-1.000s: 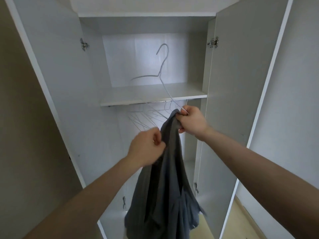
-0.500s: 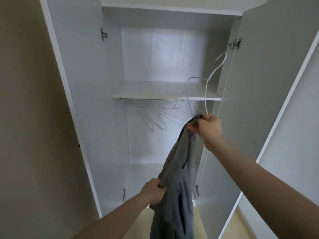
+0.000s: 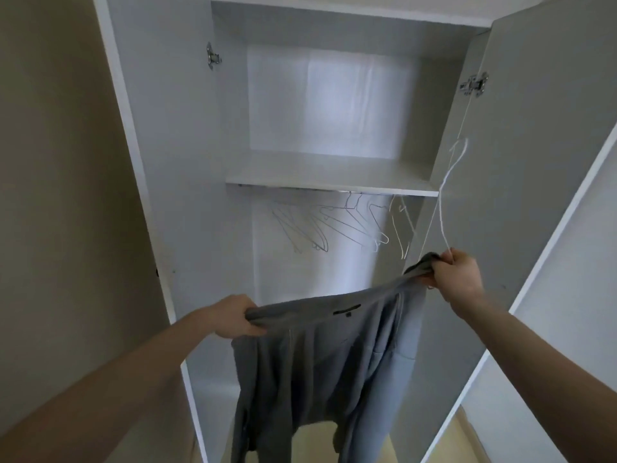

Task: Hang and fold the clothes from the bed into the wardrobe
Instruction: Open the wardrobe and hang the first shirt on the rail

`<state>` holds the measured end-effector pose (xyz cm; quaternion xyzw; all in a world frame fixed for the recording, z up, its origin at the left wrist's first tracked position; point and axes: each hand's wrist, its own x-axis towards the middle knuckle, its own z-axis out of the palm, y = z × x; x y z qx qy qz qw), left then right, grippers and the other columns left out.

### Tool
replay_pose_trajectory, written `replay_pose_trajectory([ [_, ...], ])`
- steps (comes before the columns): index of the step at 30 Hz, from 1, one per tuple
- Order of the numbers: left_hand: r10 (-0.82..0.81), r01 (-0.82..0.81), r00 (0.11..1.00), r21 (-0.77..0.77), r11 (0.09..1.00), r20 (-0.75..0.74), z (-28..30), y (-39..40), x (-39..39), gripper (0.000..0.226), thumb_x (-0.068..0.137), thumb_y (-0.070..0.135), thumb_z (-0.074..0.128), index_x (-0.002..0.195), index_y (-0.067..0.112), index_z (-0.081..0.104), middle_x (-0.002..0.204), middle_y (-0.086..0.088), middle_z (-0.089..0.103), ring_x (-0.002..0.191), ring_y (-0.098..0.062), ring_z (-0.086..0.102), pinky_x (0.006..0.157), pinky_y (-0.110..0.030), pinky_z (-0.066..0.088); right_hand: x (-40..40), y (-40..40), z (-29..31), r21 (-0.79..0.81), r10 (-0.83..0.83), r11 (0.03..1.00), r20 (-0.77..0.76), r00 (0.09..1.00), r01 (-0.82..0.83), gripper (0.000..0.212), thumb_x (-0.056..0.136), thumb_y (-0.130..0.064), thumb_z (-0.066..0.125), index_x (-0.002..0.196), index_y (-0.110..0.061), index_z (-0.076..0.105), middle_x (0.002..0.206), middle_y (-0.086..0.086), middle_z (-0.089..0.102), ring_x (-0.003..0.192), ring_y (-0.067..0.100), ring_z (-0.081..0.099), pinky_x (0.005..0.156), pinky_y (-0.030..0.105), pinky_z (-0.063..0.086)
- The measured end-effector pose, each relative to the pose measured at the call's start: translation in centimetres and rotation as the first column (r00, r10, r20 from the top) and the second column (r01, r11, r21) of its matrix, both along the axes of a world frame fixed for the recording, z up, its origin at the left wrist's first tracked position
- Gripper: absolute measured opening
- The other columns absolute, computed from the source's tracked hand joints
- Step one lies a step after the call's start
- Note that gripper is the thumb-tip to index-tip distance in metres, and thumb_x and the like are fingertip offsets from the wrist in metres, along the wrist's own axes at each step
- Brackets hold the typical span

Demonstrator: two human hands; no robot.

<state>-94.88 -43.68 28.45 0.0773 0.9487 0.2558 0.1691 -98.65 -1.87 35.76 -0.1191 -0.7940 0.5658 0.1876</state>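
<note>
Both bare arms are reaching forward and up, spread apart. The left hand [image 3: 235, 316] is sitting lower, near the middle of the view, knuckles up, its fingers curling over and gripping one end of the grey garment [image 3: 320, 355]. The left forearm is running down to the lower left corner. The right hand [image 3: 455, 279] is riding higher and further right, its fingers closing round the garment's other end and pinching the lower wire of a white hanger [image 3: 444, 202] in the same grip. The right forearm is slanting down to the lower right edge, the wrist bending slightly.
</note>
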Motion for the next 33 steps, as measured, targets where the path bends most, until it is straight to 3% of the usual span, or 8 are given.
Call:
replay_pose_trajectory([
  [2,0.212,-0.233,0.972,0.382,0.894,0.099,1.2,-0.3,-0.4,0.023,0.089,0.036,0.077,0.096,0.014,0.076,0.089,-0.004,0.076,0.082,-0.018,0.073,0.067,-0.024,0.055,0.5,0.2,-0.5,0.148,-0.007,0.989,0.047,0.999,0.0,0.016,0.088,0.003,0.049,0.073,-0.002,0.05,0.073,0.017,0.063,0.047,0.017,0.069,0.042,0.026,0.054],
  [4,0.353,-0.428,0.901,0.654,0.624,0.253,2.4,0.1,-1.0,0.031,0.087,0.036,0.078,0.108,0.014,0.076,0.102,-0.008,0.078,0.092,-0.023,0.075,0.08,-0.038,0.062,1.0,0.3,-1.1,0.218,0.016,0.975,0.094,0.995,-0.036,0.015,0.089,0.005,0.046,0.078,0.005,0.057,0.075,0.016,0.069,0.049,0.02,0.07,0.045,0.027,0.057],
  [6,0.384,-0.504,0.853,0.752,0.425,0.354,4.0,0.8,-1.5,0.039,0.085,0.038,0.076,0.111,0.008,0.074,0.105,-0.015,0.077,0.095,-0.03,0.074,0.083,-0.045,0.062,1.7,0.4,-1.6,0.214,0.061,0.973,0.141,0.988,-0.091,0.014,0.09,0.004,0.05,0.082,0.005,0.063,0.075,0.017,0.071,0.045,0.016,0.068,0.042,0.024,0.054],
  [8,0.405,-0.52,0.836,0.77,0.369,0.37,5.7,1.4,-2.1,0.042,0.083,0.041,0.078,0.109,0.009,0.074,0.101,-0.015,0.078,0.09,-0.029,0.075,0.071,-0.038,0.062,2.4,0.3,-1.9,0.255,0.098,0.957,0.172,0.98,-0.14,0.014,0.09,-0.01,0.068,0.079,-0.001,0.064,0.067,0.015,0.068,0.04,0.011,0.061,0.041,0.023,0.049],
  [14,0.46,-0.394,0.879,0.73,0.559,0.123,8.4,2.4,-3.3,0.023,0.087,0.037,0.078,0.092,0.015,0.073,0.082,-0.002,0.077,0.068,-0.011,0.075,0.054,-0.019,0.056,4.3,-0.1,-1.4,0.375,0.207,0.898,0.104,0.973,-0.231,0.051,0.097,-0.043,0.064,0.061,-0.02,0.038,0.047,-0.009,0.032,0.042,0.008,0.031,0.053,0.029,0.027],
  [18,0.482,-0.386,0.875,0.643,0.662,0.029,7.5,2.1,-4.3,0.023,0.09,0.034,0.075,0.095,0.012,0.07,0.095,-0.003,0.07,0.084,-0.016,0.068,0.076,-0.023,0.055,5.9,-0.1,-0.8,0.326,0.347,0.879,0.064,0.936,-0.348,0.049,0.104,-0.043,0.049,0.063,-0.016,0.045,0.054,-0.004,0.035,0.043,0.007,0.03,0.047,0.022,0.029],
  [23,0.534,-0.435,0.845,0.612,0.66,0.024,6.6,0.9,-4.8,0.007,0.088,0.017,0.076,0.092,0.015,0.071,0.094,-0.005,0.069,0.078,-0.012,0.063,0.065,-0.017,0.051,7.8,-0.1,-0.9,0.347,0.435,0.834,0.066,0.898,-0.429,0.04,0.105,-0.032,0.05,0.077,-0.025,0.077,0.061,-0.005,0.045,0.048,0.005,0.038,0.056,0.026,0.032],
  [33,0.578,-0.452,0.814,0.573,0.684,-0.048,7.5,-0.5,-5.4,0.027,0.098,0.027,0.063,0.1,0.004,0.075,0.095,-0.012,0.069,0.085,-0.025,0.063,0.078,-0.032,0.05,9.5,0.1,-1.8,0.331,0.43,0.836,0.103,0.897,-0.439,0.045,0.104,-0.032,0.052,0.063,-0.022,0.069,0.052,-0.001,0.026,0.046,0.015,0.023,0.045,0.02,0.023],
])
